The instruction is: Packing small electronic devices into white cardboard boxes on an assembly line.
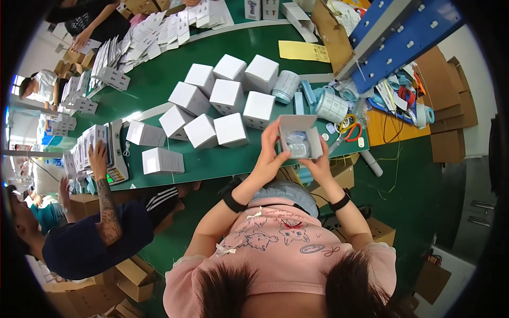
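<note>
Above the table's near edge, a small white cardboard box (316, 142) is held between my two hands with its top open toward me. My left hand (269, 155) wraps round its left side, thumb at the near edge. The right side and near corner are gripped by my right hand (319, 163). Inside lies a clear plastic-wrapped item (297, 144), pale bluish; its exact kind cannot be made out. Several closed white boxes (228, 97) stand grouped on the green table, left of my hands.
Right of the box lie orange-handled scissors (353, 132) and two label rolls (286, 86). A yellow paper (303, 51) sits farther back. A blue rack (405, 40) rises at the far right. At left, a co-worker's hand (98, 153) touches boxes on a scale (117, 153).
</note>
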### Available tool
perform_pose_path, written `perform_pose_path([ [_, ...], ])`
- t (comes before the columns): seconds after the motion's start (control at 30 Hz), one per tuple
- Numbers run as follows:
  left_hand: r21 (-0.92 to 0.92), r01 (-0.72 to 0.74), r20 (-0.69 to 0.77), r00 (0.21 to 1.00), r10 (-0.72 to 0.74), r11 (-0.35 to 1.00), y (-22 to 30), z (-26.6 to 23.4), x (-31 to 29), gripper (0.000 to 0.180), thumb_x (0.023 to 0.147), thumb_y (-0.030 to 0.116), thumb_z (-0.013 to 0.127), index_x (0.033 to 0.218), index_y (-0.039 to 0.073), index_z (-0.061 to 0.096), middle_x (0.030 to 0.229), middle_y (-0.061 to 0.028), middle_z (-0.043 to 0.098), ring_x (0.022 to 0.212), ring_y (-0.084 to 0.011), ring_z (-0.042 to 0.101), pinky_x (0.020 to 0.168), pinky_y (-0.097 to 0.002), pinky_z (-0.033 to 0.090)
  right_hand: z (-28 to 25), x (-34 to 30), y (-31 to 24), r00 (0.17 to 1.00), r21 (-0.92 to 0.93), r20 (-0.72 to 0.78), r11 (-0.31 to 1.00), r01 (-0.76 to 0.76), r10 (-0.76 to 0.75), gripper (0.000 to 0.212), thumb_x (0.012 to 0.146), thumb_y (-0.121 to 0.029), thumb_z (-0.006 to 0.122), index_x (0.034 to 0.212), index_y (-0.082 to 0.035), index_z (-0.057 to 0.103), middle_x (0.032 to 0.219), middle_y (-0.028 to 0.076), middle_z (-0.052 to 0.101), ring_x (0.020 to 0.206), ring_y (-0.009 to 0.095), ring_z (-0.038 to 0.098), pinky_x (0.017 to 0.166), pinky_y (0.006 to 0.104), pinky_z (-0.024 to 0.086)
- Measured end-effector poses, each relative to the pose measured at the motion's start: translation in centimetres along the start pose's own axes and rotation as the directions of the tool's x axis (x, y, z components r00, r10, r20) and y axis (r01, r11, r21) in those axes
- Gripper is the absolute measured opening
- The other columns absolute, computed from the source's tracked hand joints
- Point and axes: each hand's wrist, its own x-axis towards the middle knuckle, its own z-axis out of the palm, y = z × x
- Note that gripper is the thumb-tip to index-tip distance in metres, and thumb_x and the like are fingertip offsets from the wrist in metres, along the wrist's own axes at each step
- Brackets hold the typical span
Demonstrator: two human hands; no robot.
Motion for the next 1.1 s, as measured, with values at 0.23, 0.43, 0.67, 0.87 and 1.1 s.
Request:
perform_pose_path([
  [0.23,-0.135,0.172,-0.085,0.979,-0.184,0.976,-5.4,0.0,-0.4,0.069,0.08,0.005,0.057,0.137,0.003,0.017,0.144,-0.0135,0.017,0.132,-0.0262,0.022,0.107,-0.0357,0.017,0.5,0.7,-0.2,0.981,-0.342,0.109,0.92,0.189,-0.161,0.052,0.075,-0.006,0.066,0.124,-0.01,0.05,0.133,0.016,0.038,0.12,0.032,0.041,0.094,0.0379,0.039],
  [0.43,0.332,-0.003,-0.141,0.989,0.053,0.943,-4.6,1.4,-0.3,0.074,0.077,0.003,0.061,0.136,0.001,0.016,0.132,-0.014,0.036,0.126,-0.0304,0.033,0.104,-0.0379,0.025,-0.3,0.9,-0.9,0.965,-0.435,0.181,0.865,0.252,-0.19,0.038,0.075,-0.006,0.065,0.113,-0.008,0.059,0.134,0.015,0.035,0.12,0.031,0.041,0.093,0.0385,0.041],
  [0.67,0.507,-0.292,0.169,0.956,0.239,0.811,-4.9,-1.5,-0.4,0.058,0.072,0.01,0.069,0.123,0.002,0.042,0.126,-0.0163,0.044,0.121,-0.0352,0.039,0.101,-0.0418,0.031,0.9,0.9,-2.4,0.976,-0.003,-0.069,0.978,-0.207,0.207,0.046,0.073,-0.005,0.063,0.119,-0.01,0.056,0.132,0.016,0.035,0.123,0.031,0.037,0.098,0.0427,0.036],
  [0.87,0.543,-0.339,0.372,0.917,0.142,0.768,-1.5,-2.2,-0.7,0.044,0.07,0.014,0.072,0.11,0.003,0.057,0.131,-0.016,0.042,0.123,-0.0349,0.038,0.1,-0.0429,0.034,-1.3,1.6,-3.4,0.985,-0.079,0.161,0.994,0.073,-0.059,0.047,0.07,-0.006,0.067,0.116,-0.009,0.057,0.132,0.013,0.04,0.129,0.033,0.03,0.098,0.0431,0.036],
  [1.1,0.72,-0.328,0.306,0.941,0.145,0.611,-1.6,-1.2,-0.4,0.042,0.073,0.011,0.068,0.112,0.003,0.056,0.125,-0.0152,0.048,0.121,-0.0352,0.041,0.095,-0.0405,0.039,-1.7,2.7,-2.9,0.894,-0.449,0.402,0.808,0.381,-0.199,0.036,0.071,-0.004,0.068,0.106,-0.005,0.062,0.127,0.011,0.049,0.128,0.033,0.032,0.096,0.0401,0.039],
])
